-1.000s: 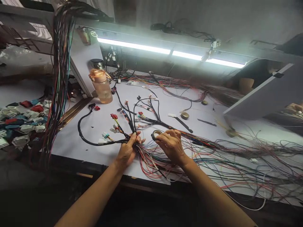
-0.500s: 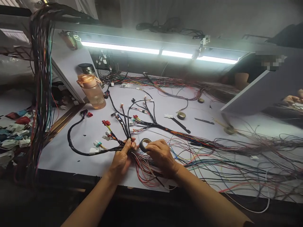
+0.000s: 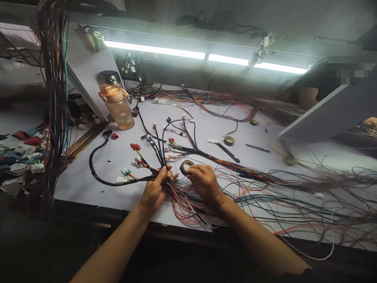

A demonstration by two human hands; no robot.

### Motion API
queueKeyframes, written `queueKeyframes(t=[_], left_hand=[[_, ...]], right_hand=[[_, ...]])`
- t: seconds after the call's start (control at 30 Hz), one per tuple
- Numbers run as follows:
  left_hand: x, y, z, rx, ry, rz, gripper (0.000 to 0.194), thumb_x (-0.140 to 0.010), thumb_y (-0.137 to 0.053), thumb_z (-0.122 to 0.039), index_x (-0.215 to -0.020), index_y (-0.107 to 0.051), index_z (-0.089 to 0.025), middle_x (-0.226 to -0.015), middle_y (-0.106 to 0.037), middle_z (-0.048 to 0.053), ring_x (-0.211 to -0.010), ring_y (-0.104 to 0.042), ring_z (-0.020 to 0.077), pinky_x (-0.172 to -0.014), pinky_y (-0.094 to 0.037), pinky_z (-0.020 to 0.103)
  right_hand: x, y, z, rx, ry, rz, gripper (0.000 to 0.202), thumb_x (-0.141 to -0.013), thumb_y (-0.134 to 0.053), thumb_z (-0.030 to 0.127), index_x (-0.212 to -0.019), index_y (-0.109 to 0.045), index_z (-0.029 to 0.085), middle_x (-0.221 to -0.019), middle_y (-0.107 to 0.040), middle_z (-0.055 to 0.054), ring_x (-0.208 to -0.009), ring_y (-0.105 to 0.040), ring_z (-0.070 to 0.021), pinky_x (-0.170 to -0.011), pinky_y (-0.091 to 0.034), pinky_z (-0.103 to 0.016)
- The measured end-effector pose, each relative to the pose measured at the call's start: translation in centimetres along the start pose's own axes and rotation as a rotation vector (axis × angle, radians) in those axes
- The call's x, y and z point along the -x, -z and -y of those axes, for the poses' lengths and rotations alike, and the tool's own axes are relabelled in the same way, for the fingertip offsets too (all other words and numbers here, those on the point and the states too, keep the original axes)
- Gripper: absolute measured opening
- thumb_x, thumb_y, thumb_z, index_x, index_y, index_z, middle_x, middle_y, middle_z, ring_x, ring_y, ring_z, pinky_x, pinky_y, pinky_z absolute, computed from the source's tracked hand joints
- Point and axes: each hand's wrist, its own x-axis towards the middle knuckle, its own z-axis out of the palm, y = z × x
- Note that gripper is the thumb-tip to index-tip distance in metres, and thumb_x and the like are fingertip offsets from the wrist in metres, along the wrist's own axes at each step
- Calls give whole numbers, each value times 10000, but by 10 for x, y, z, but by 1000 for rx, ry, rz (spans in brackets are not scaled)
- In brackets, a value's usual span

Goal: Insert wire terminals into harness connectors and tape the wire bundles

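Observation:
My left hand (image 3: 156, 186) is closed around a wire harness (image 3: 161, 155) where its black-taped branches meet. Red, white and teal connectors end those branches, fanning out to the left and away from me. Loose coloured wires (image 3: 179, 208) trail from the grip toward the right. Just right of that junction, my right hand (image 3: 204, 182) pinches a roll of black tape (image 3: 185, 168), held on its edge above the wires. Whether a strip of tape runs from the roll to the harness I cannot make out.
Behind lies a second harness (image 3: 206, 156), near a spare tape roll (image 3: 229, 140) and dark flat blades (image 3: 257, 148). A water bottle (image 3: 118, 104) stands back left. Hanging wires (image 3: 54, 118) and a connector pile (image 3: 20, 161) flank the left; another person's hand (image 3: 370, 122) shows far right.
The tape roll and my right hand have shifted slightly up and away from the junction, and the roll has tilted. My left hand keeps its grip. The whole view has moved a little.

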Motion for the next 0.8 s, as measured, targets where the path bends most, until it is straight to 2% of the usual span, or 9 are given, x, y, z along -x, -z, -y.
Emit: queueKeyframes(t=[0.13,0.3,0.47,0.57,0.7,0.77,0.8], left_hand=[[2,-2,1,15,-12,-4,228,-823,-684,-315,-927,-686,-113,-657,-537,-26,-650,-538,89,-938,-504,374],[3,-2,0,63,33,7,280,-836,-666,-350,-961,-687,-100,-675,-572,-10,-660,-568,97,-921,-497,345],[1,1,3,96,23,8,349,-853,-635,-412,-954,-687,-83,-662,-582,1,-634,-567,100,-882,-512,341],[0,1,4,126,22,18,344,-847,-643,-424,-913,-683,-89,-647,-574,-5,-615,-563,94,-869,-514,333],[1,0,3,152,20,-26,338,-809,-687,-432,-829,-675,-95,-612,-567,-7,-585,-551,94,-835,-523,339],[2,0,3,154,23,-30,328,-793,-705,-431,-815,-672,-105,-607,-569,-10,-584,-550,95,-820,-526,343],[2,0,3,150,26,-25,326,-789,-708,-431,-816,-672,-108,-606,-573,-11,-583,-551,96,-812,-527,343]], right_hand=[[-11,10,1,-112,-7,62,149,-964,-498,280,-991,-626,208,-989,-687,-58,-917,-621,-173,-783,-410,-319],[-26,23,10,-197,-3,226,185,-975,-469,309,-982,-623,205,-957,-671,-61,-862,-609,-173,-774,-436,-312],[-33,24,14,-103,-14,300,217,-978,-466,335,-978,-640,205,-966,-684,-56,-844,-619,-166,-734,-414,-296],[-37,17,3,64,27,342,232,-979,-465,335,-990,-660,210,-989,-690,-56,-893,-624,-172,-747,-397,-297],[-46,9,-13,199,79,482,223,-960,-494,334,-1019,-690,245,-1035,-693,-52,-921,-633,-180,-737,-392,-298],[-55,8,-12,193,50,483,240,-948,-502,369,-1035,-698,261,-1073,-681,-54,-899,-632,-182,-719,-394,-300],[-61,8,-8,135,-19,468,259,-942,-501,396,-1038,-700,261,-1090,-671,-58,-886,-627,-183,-708,-394,-299]])
